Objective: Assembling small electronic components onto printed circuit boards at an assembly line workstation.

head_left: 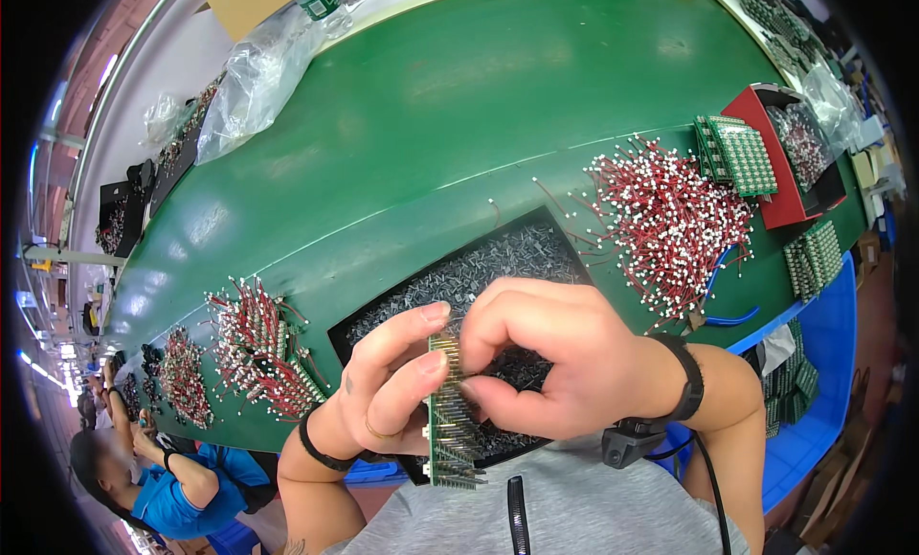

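Observation:
My left hand (383, 387) holds a narrow green circuit board strip (450, 430) upright by its edge; rows of metal pins stick out of it. My right hand (555, 359) pinches at the strip's top end with thumb and forefinger, apparently on a small pin part too small to make out. Both hands hover over a black tray (522, 229) filled with small dark grey components. A black band sits on each wrist.
A heap of red wires with white ends (670, 220) lies right of the tray, smaller bundles (254, 349) to the left. Green board panels (742, 153), a red box (790, 162), a blue bin (823, 363) and plastic bags (254, 76) ring the green table (459, 105). Another person (163, 483) sits at lower left.

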Tool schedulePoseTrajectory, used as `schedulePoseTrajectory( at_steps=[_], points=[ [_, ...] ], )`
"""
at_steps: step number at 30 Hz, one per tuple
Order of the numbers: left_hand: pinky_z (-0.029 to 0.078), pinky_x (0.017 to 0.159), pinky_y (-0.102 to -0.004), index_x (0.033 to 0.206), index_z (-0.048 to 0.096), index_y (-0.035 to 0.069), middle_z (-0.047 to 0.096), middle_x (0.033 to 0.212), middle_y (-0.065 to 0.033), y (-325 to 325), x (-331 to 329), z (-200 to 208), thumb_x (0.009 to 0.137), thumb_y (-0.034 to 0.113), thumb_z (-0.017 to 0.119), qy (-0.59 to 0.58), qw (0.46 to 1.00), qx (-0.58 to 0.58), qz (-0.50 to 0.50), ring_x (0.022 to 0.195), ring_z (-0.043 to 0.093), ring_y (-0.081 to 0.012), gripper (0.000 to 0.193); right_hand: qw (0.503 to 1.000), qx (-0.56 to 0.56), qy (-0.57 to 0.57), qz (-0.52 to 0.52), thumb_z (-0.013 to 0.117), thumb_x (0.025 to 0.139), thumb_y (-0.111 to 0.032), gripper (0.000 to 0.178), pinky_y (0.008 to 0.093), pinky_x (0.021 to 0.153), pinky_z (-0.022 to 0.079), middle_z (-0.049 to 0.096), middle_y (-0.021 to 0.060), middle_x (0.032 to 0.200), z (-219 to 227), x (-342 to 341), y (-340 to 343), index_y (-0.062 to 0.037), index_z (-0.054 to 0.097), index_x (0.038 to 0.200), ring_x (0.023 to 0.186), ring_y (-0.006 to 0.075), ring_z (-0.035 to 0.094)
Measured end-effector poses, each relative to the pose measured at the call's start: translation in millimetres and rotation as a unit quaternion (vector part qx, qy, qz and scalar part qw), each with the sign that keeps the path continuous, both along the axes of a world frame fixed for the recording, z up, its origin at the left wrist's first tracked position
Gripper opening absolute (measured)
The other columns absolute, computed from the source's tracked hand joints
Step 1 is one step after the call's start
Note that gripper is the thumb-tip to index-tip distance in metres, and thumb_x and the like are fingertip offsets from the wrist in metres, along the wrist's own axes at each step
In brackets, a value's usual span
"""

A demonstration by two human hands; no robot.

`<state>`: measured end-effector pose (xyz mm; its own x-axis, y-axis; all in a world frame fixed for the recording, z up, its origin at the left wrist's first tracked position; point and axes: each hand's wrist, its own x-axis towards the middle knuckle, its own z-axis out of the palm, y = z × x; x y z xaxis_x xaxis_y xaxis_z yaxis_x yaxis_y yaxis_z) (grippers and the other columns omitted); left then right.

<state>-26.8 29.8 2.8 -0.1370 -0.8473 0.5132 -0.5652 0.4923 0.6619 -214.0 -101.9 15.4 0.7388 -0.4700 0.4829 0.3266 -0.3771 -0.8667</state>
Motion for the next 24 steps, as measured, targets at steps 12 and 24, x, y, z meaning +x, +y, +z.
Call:
schedulePoseTrajectory(
  at_steps=[12,24],
  points=[
    [0.063,0.085,-0.0365,0.139,0.043,-0.001,0.045,0.136,-0.035,-5,6,-5,0.083,0.011,0.084,-0.049,0.997,-0.048,-0.038,0.116,0.063,-0.0381,0.07,0.999,0.026,-0.006,0.02,0.075,0.078,0.004,0.014,0.0279,0.061,0.056,0.068,0.008,0.082,-1,1,0,-0.0004,0.066,0.089,0.07,0.0181,0.069],
    [0.06,0.091,-0.0412,0.143,0.04,0.0,0.043,0.138,-0.0344,2,13,-8,0.083,0.012,0.084,-0.022,0.998,-0.016,-0.061,0.12,0.06,-0.0402,0.075,0.999,0.031,0.006,0.033,0.076,0.077,0.002,0.018,0.0285,0.062,0.054,0.065,0.0074,0.083,-1,0,0,-0.0006,0.064,0.09,0.07,0.0181,0.066]
  ],
)
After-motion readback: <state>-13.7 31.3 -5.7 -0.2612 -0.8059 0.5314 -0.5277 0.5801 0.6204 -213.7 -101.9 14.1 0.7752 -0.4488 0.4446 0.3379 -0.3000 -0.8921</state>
